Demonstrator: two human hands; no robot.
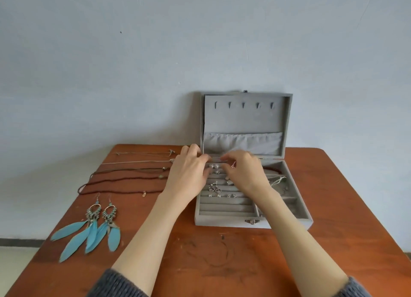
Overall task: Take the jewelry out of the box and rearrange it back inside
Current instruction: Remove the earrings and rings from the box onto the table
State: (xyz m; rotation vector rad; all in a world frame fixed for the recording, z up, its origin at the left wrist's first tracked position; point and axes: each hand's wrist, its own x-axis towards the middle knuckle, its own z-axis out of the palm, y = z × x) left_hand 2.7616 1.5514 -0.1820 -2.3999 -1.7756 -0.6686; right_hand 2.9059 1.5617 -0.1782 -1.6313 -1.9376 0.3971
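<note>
The brown surface [222, 252] lies bare in front; its near corners are cut off. The grey jewelry box [231, 221] stands open near the wall, lid upright. Necklaces [124, 174] and feather earrings [93, 227] lie left. Left hand [189, 172] and right hand [242, 170] hover over the ring rows, curled fingers [226, 157] pinching something too small to identify.

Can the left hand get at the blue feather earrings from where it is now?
Probably yes. The feather earrings lie in the open on the table, left of the jewelry box, nothing covering them. The left hand is busy with a thin piece over the box, so it must let go first.
</note>
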